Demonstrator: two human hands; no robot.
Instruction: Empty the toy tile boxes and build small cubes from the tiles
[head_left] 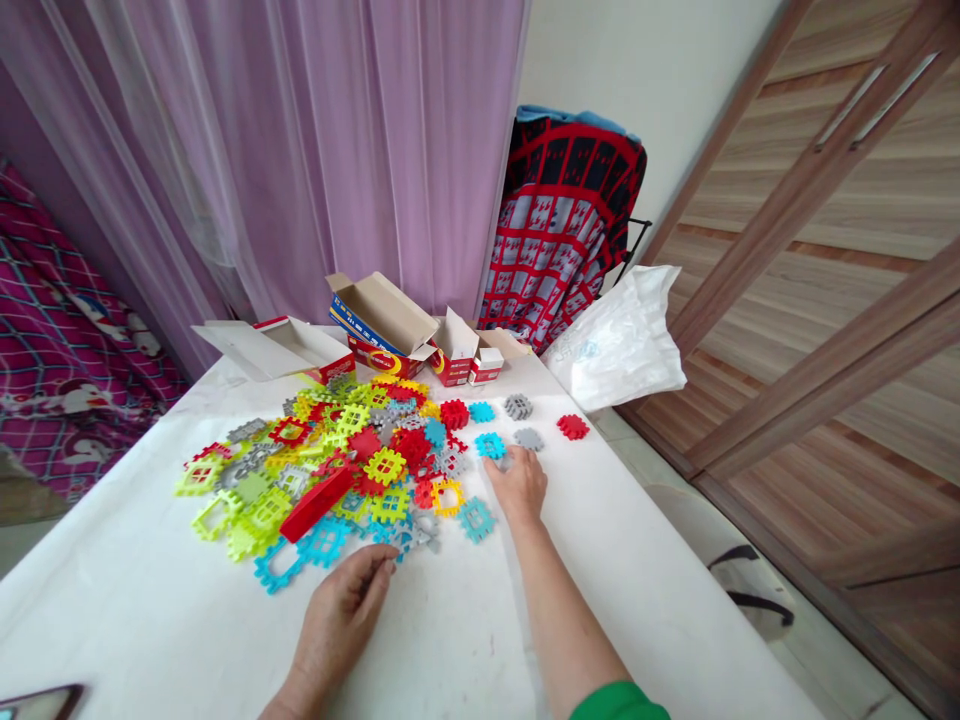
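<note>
A heap of square waffle-style plastic blocks (330, 470) in yellow-green, red, blue and grey lies on the white table (150, 620). My right hand (517, 485) reaches forward, its fingertips on a grey block (528, 439) beside a small blue block (491, 445); the fingers are bent over it. A red block (573, 427) and another grey block (517, 406) lie just beyond. My left hand (341, 610) rests on the table near the heap's front edge, fingers loosely curled, tips close to a blue block (401, 538). Nothing shows in it.
Opened cardboard boxes (379, 320) stand behind the heap. A crumpled white plastic bag (622, 345) sits at the table's far right corner. A chair draped with red patterned cloth (562, 230) stands behind. A phone corner (41, 700) shows at bottom left.
</note>
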